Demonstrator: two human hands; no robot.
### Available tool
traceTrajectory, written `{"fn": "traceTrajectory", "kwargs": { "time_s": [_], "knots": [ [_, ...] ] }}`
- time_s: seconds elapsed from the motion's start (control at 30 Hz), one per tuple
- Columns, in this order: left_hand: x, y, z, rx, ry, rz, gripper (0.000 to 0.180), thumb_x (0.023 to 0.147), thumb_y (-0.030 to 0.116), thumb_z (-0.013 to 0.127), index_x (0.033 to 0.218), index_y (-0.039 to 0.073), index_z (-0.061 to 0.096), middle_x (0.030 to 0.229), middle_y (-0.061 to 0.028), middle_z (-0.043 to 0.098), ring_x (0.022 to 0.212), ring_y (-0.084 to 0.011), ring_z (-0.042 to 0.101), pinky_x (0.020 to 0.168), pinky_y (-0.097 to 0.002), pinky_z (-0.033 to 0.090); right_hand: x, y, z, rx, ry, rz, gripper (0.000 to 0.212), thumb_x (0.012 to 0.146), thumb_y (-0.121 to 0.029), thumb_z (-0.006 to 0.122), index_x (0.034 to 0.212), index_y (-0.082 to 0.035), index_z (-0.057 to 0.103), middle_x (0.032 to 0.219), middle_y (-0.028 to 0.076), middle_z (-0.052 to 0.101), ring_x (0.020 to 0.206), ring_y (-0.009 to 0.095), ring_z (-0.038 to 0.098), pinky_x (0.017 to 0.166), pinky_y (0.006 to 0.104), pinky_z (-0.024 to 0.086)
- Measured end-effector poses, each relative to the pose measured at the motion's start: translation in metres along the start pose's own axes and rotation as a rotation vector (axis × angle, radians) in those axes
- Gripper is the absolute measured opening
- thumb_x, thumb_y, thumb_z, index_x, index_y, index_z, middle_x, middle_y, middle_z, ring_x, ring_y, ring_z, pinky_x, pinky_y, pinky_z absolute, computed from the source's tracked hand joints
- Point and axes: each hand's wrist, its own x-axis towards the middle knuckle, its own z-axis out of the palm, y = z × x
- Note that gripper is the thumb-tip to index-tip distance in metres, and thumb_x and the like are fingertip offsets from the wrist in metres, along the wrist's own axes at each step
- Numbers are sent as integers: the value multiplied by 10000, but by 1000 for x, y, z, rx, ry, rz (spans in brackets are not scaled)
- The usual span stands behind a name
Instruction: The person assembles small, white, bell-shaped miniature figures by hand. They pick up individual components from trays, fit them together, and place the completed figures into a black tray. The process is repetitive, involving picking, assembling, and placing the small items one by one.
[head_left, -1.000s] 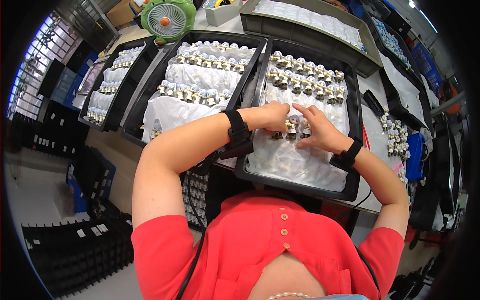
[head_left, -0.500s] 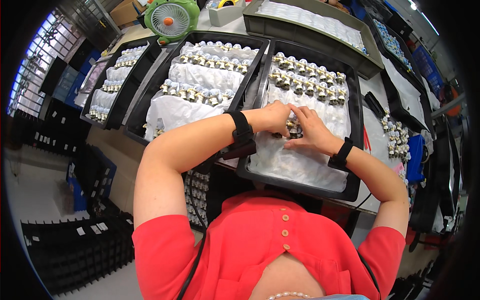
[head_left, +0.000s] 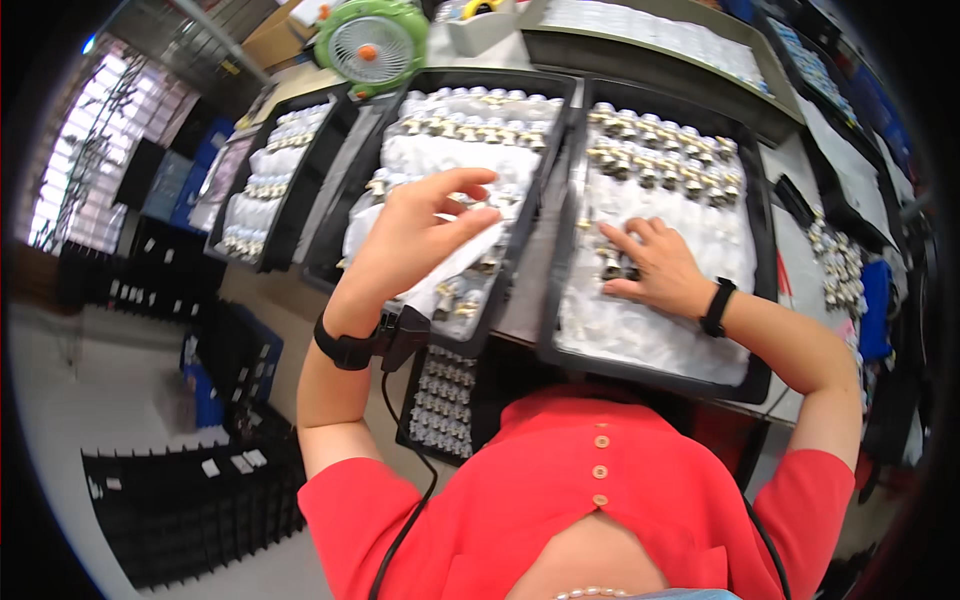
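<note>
My left hand (head_left: 425,225) hovers over the middle black tray (head_left: 537,200), its thumb and forefinger apart with nothing visible between them. Beneath it are small white-and-gold figurines (head_left: 460,300) on white wrapping sheet, partly hidden by the hand. My right hand (head_left: 662,268) rests in the right black tray (head_left: 640,374), fingers spread beside a few small figurines (head_left: 612,262); whether the fingertips touch them I cannot tell. Farther back in that tray, rows of similar figurines (head_left: 665,150) lie on white sheet.
A green fan (head_left: 370,50) stands behind the middle tray. Another black tray of figurines (head_left: 270,185) is at the left. A long grey-green bin (head_left: 650,62) lies at the back, with loose figurines (head_left: 838,265) on the right. A cable (head_left: 400,425) hangs from my left wrist.
My left hand has left the right tray and moved left over the middle tray, its fingers parting. The right hand stays beside the same figurines. The whole view has shifted slightly.
</note>
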Motion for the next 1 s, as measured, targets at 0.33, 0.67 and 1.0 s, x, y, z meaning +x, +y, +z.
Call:
{"fn": "traceTrajectory", "kwargs": {
  "time_s": [0.33,0.67,1.0],
  "knots": [
    [-58,-144,-78,51,185,-504,577,848,235,623,1337,46,380,948,-116,620,805,-157,591,715,-273,485,9,0,-11,154,-107,13,569,721,-357,707,1200,-110,525,1011,125,511,913,299,477,805,377,427],
    [-28,-140,-66,677,129,-209,437,694,210,662,1118,146,580,1030,-158,578,943,-348,571,797,-414,463,38,-13,-85,525,-143,253,456,801,-220,650,1210,-64,519,989,58,519,854,160,495,777,260,397],
    [76,-125,-94,850,278,38,137,755,102,569,841,124,673,861,-116,657,845,-302,627,729,-396,493,122,-163,-95,1438,-1037,222,504,927,-423,470,1326,-116,436,1026,-24,544,782,32,475,571,151,394]
  ]
}}
